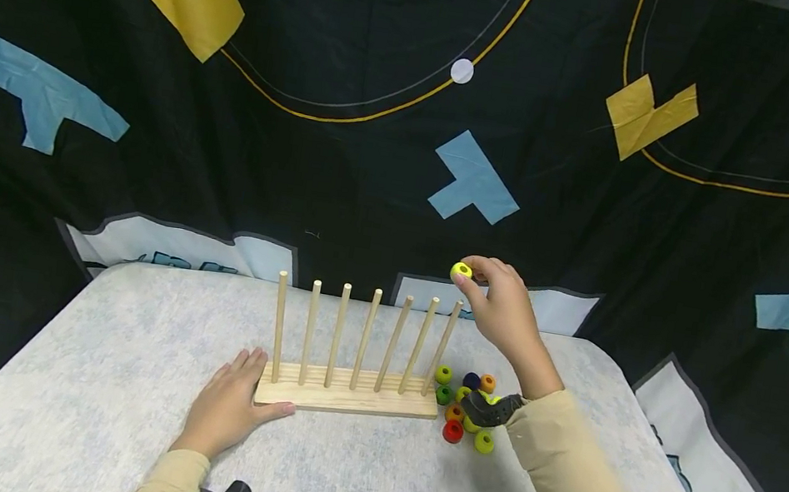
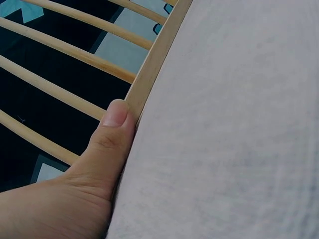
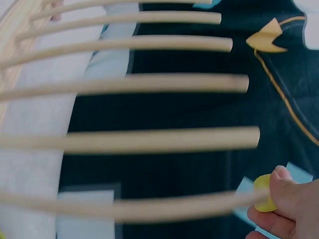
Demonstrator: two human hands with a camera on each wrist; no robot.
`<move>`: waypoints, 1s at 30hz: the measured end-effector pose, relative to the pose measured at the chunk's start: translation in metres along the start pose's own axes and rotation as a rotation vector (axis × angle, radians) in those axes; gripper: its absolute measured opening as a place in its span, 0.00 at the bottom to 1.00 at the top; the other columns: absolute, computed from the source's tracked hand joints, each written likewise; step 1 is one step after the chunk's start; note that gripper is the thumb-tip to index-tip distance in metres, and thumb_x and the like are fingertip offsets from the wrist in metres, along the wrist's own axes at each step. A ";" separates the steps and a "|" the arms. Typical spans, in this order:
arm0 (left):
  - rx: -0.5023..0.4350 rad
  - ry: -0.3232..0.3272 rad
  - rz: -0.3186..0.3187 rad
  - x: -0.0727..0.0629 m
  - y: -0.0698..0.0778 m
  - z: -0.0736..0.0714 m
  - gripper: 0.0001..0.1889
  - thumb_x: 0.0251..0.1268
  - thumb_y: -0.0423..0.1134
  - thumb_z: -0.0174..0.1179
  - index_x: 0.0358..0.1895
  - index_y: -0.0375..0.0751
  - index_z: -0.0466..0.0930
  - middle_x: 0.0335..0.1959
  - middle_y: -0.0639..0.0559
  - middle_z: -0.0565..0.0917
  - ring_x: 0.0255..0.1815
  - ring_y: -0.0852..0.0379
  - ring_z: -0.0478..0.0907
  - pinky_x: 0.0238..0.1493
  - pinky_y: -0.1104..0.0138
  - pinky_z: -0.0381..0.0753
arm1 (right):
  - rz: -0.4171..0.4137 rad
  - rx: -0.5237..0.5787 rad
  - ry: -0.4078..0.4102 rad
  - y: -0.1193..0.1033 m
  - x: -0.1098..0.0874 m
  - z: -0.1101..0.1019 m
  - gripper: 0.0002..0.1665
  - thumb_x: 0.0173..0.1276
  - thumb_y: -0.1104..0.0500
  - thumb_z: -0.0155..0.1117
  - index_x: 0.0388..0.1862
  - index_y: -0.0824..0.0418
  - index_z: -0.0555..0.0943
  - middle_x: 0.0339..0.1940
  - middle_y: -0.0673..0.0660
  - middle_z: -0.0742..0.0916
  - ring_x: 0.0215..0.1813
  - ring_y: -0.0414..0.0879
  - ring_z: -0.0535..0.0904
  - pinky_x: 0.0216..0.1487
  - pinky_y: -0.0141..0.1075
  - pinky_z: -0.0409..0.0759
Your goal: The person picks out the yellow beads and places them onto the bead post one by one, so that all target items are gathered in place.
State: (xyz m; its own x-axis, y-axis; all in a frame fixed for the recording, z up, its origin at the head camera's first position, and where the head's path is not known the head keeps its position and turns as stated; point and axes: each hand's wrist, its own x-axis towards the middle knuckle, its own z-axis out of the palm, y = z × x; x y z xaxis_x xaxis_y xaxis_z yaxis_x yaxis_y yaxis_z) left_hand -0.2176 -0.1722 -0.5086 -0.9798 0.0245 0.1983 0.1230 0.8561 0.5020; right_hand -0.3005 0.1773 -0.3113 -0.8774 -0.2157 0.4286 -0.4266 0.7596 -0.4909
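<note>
A wooden peg rack (image 1: pixel 346 399), a flat base with a row of several upright dowels, stands on the table. My left hand (image 1: pixel 230 406) rests against the base's left end, fingers extended, its thumb (image 2: pixel 115 113) pressing along the front edge. Up near the top of the rightmost dowel (image 1: pixel 444 345), my right hand (image 1: pixel 503 303) pinches a yellow bead (image 1: pixel 461 271) between thumb and fingers. The bead's hole shows in the head view. In the right wrist view the bead (image 3: pixel 264 194) overlaps the blurred dowel tip; I cannot tell whether they touch.
A cluster of loose beads lies right of the base, partly hidden by the right wrist's black strap (image 1: pixel 490 411): a red bead (image 1: pixel 453 432), a dark blue bead (image 1: pixel 471 380), green, orange and yellow ones. Behind the pale table (image 1: pixel 119 375) hangs a black curtain (image 1: pixel 342 188).
</note>
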 end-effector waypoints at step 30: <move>0.020 -0.016 -0.026 0.000 0.001 0.000 0.60 0.50 0.76 0.61 0.73 0.28 0.60 0.76 0.33 0.61 0.79 0.33 0.54 0.79 0.41 0.52 | -0.325 0.032 -0.124 -0.135 0.022 0.079 0.18 0.73 0.47 0.62 0.55 0.53 0.83 0.52 0.47 0.87 0.55 0.43 0.76 0.52 0.35 0.80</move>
State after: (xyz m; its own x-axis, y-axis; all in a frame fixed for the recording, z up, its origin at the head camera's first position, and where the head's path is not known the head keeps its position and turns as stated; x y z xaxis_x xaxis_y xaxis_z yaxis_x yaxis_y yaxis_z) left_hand -0.2174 -0.1710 -0.5080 -0.9851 0.0107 0.1716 0.0947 0.8666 0.4899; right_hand -0.2800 0.0219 -0.2955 -0.7140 -0.5171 0.4720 -0.6926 0.6201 -0.3685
